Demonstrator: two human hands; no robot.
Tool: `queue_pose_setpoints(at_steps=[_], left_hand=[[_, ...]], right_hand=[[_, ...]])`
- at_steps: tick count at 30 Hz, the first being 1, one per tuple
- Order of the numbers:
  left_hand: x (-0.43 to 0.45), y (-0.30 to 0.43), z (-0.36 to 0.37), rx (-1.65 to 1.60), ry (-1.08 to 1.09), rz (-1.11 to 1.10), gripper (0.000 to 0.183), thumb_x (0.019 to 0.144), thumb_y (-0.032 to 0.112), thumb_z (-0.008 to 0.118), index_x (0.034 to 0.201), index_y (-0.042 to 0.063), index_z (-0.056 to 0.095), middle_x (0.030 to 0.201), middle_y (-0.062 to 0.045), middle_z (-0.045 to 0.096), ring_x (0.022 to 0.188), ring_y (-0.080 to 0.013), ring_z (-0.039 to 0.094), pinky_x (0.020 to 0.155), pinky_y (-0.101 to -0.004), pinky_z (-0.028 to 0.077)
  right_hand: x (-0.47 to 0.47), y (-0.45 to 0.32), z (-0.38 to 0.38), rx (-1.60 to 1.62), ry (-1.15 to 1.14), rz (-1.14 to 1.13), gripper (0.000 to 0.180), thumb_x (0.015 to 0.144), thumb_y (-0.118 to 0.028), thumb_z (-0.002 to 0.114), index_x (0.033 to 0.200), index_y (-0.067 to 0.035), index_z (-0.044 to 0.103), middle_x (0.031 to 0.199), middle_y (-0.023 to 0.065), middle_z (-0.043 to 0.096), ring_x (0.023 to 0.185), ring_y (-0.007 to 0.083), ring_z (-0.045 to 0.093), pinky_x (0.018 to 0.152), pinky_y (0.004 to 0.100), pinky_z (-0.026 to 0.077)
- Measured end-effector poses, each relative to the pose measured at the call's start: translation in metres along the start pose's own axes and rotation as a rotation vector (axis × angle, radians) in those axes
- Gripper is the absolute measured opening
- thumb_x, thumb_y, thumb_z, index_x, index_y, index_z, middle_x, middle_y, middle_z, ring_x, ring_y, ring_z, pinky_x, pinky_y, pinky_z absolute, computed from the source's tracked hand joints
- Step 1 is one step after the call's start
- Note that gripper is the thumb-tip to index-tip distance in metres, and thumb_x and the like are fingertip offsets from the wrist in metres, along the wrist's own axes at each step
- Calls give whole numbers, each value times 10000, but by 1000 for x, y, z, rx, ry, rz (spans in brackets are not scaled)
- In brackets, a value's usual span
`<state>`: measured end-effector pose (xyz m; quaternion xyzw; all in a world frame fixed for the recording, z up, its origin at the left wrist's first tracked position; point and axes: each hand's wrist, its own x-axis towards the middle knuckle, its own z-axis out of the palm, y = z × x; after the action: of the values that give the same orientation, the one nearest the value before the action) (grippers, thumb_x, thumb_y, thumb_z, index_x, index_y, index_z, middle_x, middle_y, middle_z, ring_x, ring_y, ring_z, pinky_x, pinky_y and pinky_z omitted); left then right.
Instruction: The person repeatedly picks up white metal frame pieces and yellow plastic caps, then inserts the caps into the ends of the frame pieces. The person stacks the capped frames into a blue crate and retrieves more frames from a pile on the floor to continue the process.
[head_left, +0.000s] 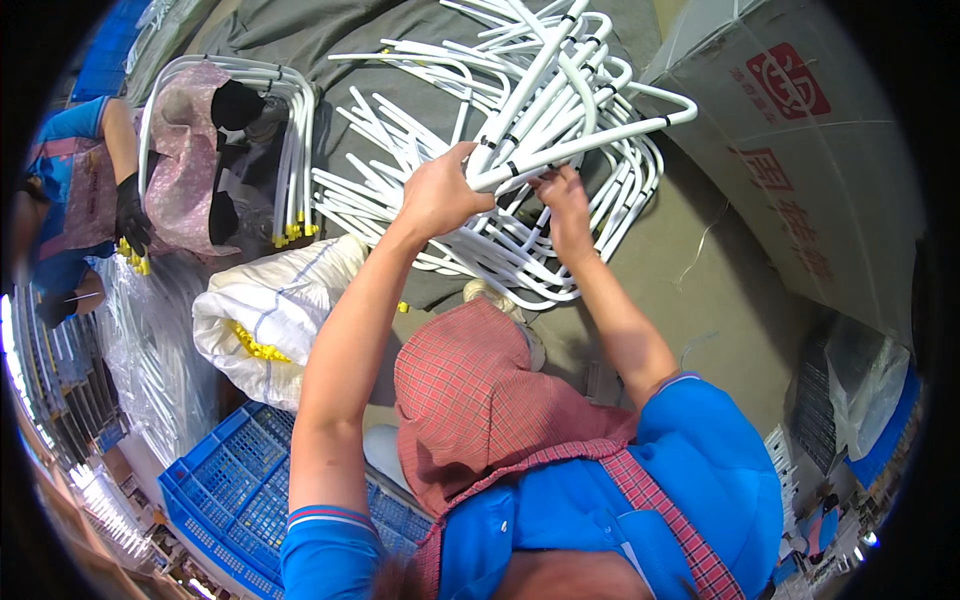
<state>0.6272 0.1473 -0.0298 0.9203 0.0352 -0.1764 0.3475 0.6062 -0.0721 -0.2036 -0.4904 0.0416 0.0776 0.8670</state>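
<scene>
My left hand (448, 187) is wrapped around the ends of several white bent tubes (581, 142) with black bands on them. The held tubes slant up and away to the right. Just under the nearest one, my right hand (568, 210) is blurred, its curled fingers close to a black band. Whether those fingers grip a tube cannot be told. Beneath both hands lies a loose pile of similar white U-shaped tubes (390, 195), resting on a dark grey cloth (300, 30). The tubes partly hide one another.
A white woven sack (277, 292) holding yellow caps (259, 343) stands left, beside a blue plastic crate (225, 480). A co-worker's black-gloved hand (131, 214) is near yellow-capped tubes (135, 259). More capped tubes (300, 150) stand before that person. A large printed bag (810, 172) rises at right.
</scene>
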Motion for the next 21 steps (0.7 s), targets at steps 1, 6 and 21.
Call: queue_pose_setpoints(at_steps=[1,6,21], left_hand=[[3,-2,2,14,20,-6,780,678,292,794,1395,37,622,1093,-237,752,1057,-383,724,933,-426,543],[16,-19,-42,-63,86,29,729,664,274,793,1349,57,668,1060,-207,766,1005,-349,739,917,-406,555],[34,-23,-79,-192,33,91,631,705,219,788,1268,-38,666,1058,-203,759,958,-277,730,904,-361,545]], right_hand=[[5,-27,13,147,136,72,254,1006,-135,605,1234,-28,571,966,48,627,885,174,633,949,334,484],[-27,-56,-32,-670,-17,31,114,936,-137,754,1017,-60,733,817,-65,638,762,18,533,751,216,419],[109,-70,50,-159,101,-30,454,1092,-330,565,707,-90,541,573,48,514,467,167,460,484,327,407]])
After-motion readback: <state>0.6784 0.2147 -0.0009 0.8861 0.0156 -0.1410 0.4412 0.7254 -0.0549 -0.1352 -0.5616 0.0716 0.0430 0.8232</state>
